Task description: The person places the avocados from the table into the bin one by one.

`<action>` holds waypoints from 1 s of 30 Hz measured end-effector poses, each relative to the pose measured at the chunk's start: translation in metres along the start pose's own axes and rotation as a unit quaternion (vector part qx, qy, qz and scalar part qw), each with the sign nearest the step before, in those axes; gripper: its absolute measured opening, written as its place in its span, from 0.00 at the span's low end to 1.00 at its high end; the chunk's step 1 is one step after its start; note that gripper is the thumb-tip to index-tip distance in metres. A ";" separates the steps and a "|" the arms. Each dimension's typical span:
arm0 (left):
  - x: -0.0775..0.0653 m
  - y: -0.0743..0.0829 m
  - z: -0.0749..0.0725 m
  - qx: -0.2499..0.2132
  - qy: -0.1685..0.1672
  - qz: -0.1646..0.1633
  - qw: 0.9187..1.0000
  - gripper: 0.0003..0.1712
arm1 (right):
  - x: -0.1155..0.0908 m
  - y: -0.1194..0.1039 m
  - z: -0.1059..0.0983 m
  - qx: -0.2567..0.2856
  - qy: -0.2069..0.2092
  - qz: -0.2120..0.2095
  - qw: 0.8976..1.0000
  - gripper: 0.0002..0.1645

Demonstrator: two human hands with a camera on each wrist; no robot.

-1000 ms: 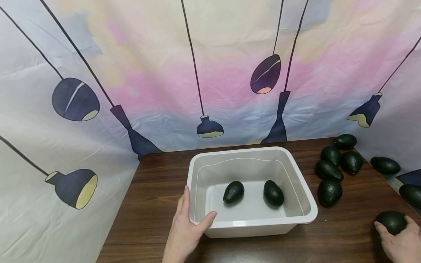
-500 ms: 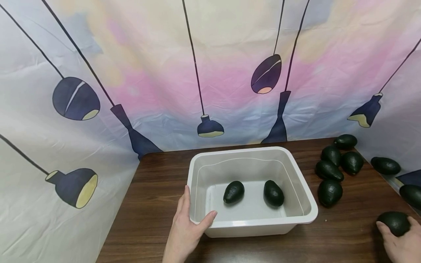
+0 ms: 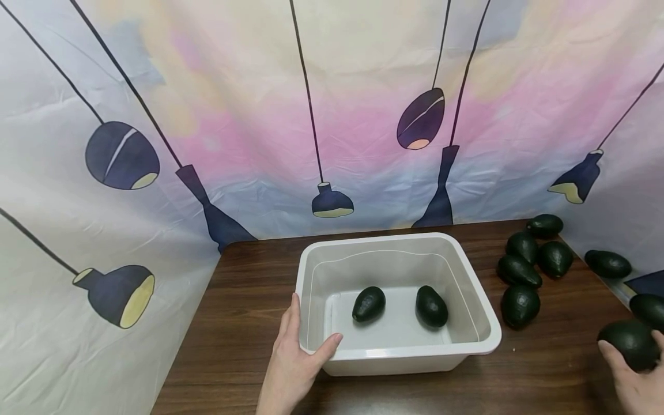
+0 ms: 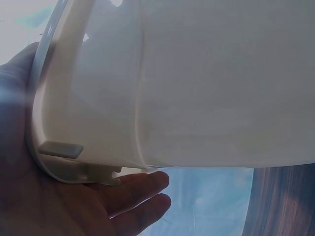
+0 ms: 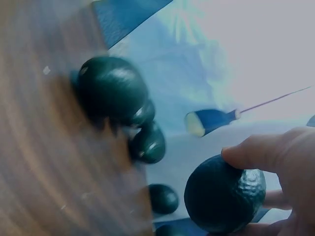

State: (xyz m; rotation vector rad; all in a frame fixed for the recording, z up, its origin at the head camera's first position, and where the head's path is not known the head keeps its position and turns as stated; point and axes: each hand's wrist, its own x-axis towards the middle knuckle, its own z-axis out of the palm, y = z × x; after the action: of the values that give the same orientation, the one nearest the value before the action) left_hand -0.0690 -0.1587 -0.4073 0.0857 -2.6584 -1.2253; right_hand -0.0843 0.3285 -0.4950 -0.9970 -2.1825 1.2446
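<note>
Here, near avocados (image 3: 648,309), right hand (image 3: 640,385) grips another avocado (image 3: 626,341), left hand (image 3: 294,361) spreads against tub (image 3: 404,351).

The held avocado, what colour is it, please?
The held avocado is dark green, clearest in the head view.

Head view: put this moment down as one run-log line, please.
left hand: touches tub at near-left corner | right hand: grips avocado | in tub: two avocados | right of tub: more avocados
</note>
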 end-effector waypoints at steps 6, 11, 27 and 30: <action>0.000 0.000 0.000 0.001 0.000 -0.002 1.000 0.62 | 0.018 0.020 0.008 0.025 0.041 -0.033 0.998 0.43; -0.001 0.000 0.000 0.001 -0.002 -0.005 1.000 0.62 | -0.011 -0.020 -0.001 0.038 0.093 -0.116 0.988 0.40; 0.000 0.001 0.000 0.001 0.002 0.000 1.000 0.62 | -0.044 -0.064 -0.011 0.082 0.012 -0.310 0.947 0.46; 0.000 0.001 0.000 0.001 0.000 -0.001 1.000 0.62 | -0.048 -0.070 -0.011 0.087 -0.009 -0.340 0.936 0.46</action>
State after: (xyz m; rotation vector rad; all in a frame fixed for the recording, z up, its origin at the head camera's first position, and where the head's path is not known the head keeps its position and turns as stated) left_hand -0.0688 -0.1584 -0.4069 0.0902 -2.6607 -1.2222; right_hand -0.0720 0.2745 -0.4299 -0.1192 -2.1010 1.0683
